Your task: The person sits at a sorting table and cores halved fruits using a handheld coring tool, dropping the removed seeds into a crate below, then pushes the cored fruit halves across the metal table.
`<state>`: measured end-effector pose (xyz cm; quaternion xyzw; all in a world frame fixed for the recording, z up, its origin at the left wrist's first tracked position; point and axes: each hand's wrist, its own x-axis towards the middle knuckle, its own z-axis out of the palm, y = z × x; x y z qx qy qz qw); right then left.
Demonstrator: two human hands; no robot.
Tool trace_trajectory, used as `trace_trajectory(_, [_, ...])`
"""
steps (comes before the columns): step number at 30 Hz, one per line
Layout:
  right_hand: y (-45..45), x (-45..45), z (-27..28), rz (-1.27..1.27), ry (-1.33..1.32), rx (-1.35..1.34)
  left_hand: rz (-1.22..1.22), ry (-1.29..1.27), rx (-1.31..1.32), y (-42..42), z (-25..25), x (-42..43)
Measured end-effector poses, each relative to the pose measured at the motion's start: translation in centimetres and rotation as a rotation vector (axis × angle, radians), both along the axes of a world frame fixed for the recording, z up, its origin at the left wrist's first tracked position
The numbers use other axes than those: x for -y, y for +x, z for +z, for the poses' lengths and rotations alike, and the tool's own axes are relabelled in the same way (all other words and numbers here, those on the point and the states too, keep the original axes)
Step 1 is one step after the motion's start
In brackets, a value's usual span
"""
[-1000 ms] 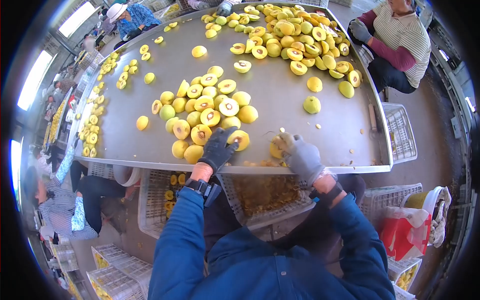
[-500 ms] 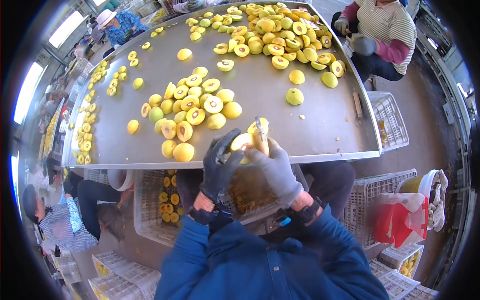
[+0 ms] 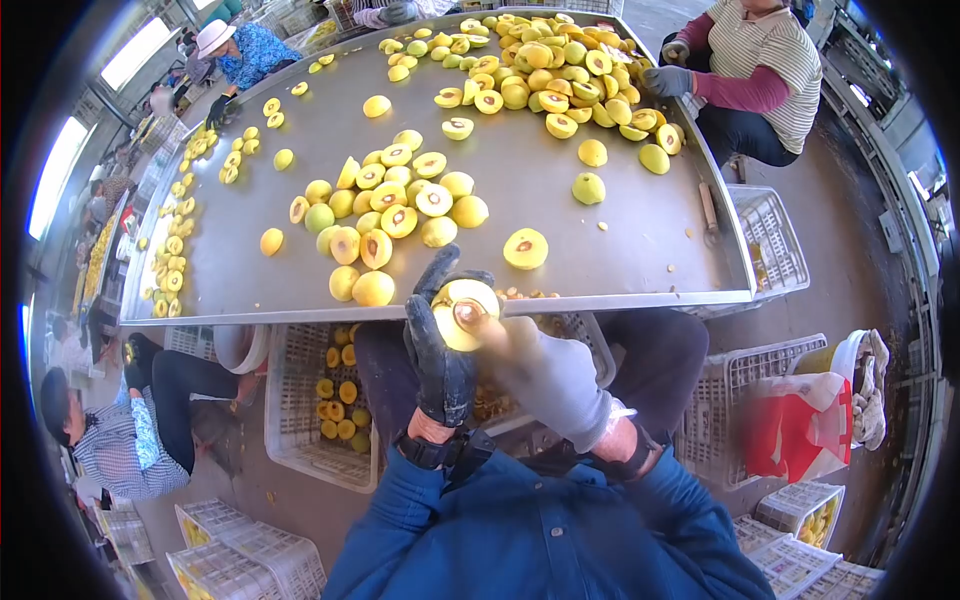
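Observation:
My left hand, in a black glove, holds a yellow peach half just past the table's near edge, cut face up with the brown pit in its middle. My right hand, in a grey glove, grips a wooden-handled pitting tool. Its handle is blurred, and its tip seems to meet the pit; the metal end does not show clearly. Beyond my hands, another peach half lies cut face up on the metal table. A cluster of peach halves sits to its left.
A large peach pile is at the table's far side. A second wooden-handled tool lies near the right edge. Crates stand below, one holding peach halves. Co-workers sit at the right and far left.
My hands have moved nearer my body. One peach half now lies on the table, and the other stays in my left hand. The tool has swung down to the held half's pit.

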<state>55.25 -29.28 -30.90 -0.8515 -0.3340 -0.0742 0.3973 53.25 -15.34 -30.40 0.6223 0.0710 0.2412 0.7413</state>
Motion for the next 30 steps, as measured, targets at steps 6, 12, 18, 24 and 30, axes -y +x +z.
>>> trace_trajectory(6, [-1.1,0.1,0.4,0.024,-0.003,-0.062,0.041,0.119,0.063,-0.8,0.0,-0.6])
trace_trajectory(12, [-2.1,-0.2,1.1,-0.02,-0.105,0.004,0.18,0.58,0.132,-1.2,0.6,-1.2])
trace_trajectory(18, [-2.1,0.2,1.5,0.05,-0.148,0.063,-0.14,0.041,-0.062,-2.5,2.6,-1.3])
trace_trajectory(24, [-1.3,1.1,-0.3,0.191,-0.171,0.174,-0.337,0.033,-0.156,-5.4,0.6,-4.0])
trace_trajectory(30, [-2.0,1.2,1.4,0.143,0.014,-0.063,-0.134,0.043,-0.071,-2.4,1.5,-2.1])
